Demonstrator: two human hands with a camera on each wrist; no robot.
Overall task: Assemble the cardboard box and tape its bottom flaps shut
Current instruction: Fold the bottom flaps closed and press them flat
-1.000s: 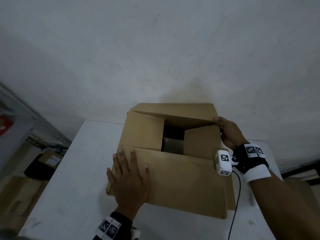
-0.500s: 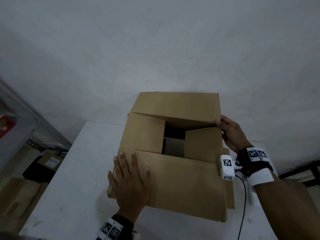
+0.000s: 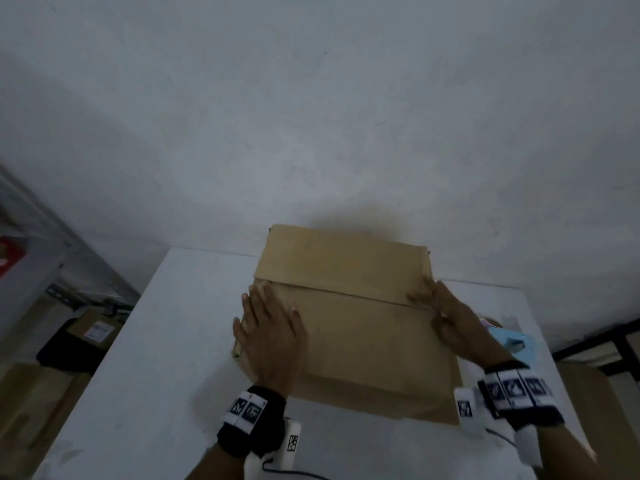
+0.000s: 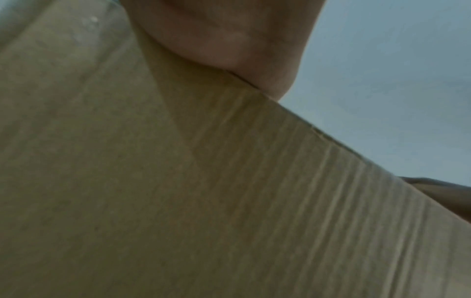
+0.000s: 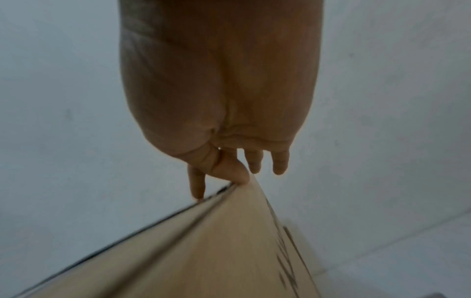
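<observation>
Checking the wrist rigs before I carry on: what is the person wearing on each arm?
Left hand: bare forearm, black wristband with white square-code tags, white camera block with a black cable. Right hand: the same black band, tags, white block and a white strap.

box [image 3: 349, 313]: flaps folded flat | left hand [image 3: 272, 336]: flat on near flap | right hand [image 3: 457, 322]: at seam, right edge

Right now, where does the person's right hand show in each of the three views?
Head: right hand at centre right, fingers flat on the cardboard box by the flap seam.
Left wrist: dark sliver at the right edge, probably it.
Right wrist: top centre, fingertips at the box edge.
Shared landmark: the cardboard box.
</observation>
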